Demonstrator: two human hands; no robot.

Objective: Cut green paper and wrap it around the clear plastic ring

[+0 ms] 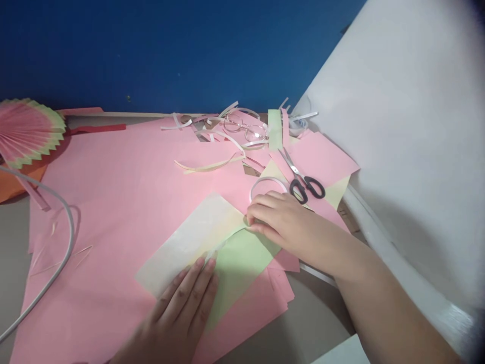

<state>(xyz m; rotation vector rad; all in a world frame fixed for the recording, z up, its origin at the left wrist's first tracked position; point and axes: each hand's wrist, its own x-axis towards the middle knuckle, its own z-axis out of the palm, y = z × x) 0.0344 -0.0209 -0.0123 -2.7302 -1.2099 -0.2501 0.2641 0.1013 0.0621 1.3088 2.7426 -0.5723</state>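
My left hand (185, 298) lies flat, its fingers together and stretched out, across a sheet of paper (242, 263) that is light green on one part and whitish-yellow on the other. A slightly raised crease or edge runs between the two parts, from the left fingertips to my right hand (280, 217). The right fingers pinch the paper at the far end of that line. Just beyond the right hand is a thin white ring (250, 189), partly covered by the fingers. Black-handled scissors (299, 179) lie beside it with the blades pointing away.
Large pink sheets (113, 202) cover much of the table. Thin paper strips (212, 164) and wire-framed glasses (244, 126) lie at the back. On the left are a pleated pink-and-green fan (30, 129) and a white cable (70, 227). A blue panel (170, 55) and white surface (409, 126) border the table.
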